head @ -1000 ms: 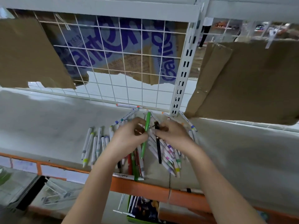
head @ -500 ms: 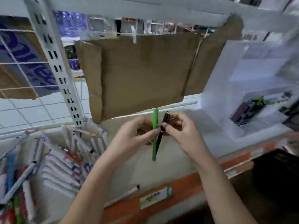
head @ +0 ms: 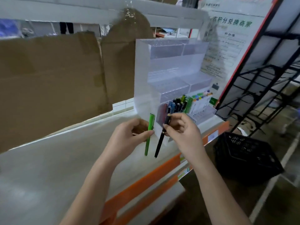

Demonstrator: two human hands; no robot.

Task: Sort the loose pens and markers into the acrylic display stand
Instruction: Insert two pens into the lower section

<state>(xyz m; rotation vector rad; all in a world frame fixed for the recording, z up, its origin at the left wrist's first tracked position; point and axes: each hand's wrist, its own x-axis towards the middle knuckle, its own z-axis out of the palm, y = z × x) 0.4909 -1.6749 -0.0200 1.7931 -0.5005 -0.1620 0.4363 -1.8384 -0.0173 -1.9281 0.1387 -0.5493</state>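
Green and black pens pinched before the stand

Left hand (head: 128, 135) pinches the slim green plastic pen (head: 149, 135); right hand (head: 181, 129) pinches the slim black pen (head: 162, 137) near the clear acrylic display stand (head: 170, 70); both probably light, stiff, smooth, best held mid-barrel.

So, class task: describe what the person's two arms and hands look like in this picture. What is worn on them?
Both forearms are bare up to the frame's bottom edge: no sleeves show. The left hand and right hand wear no gloves, and no rings, watch or bracelets can be seen. Nails appear short and unpainted, though the picture is slightly blurred.
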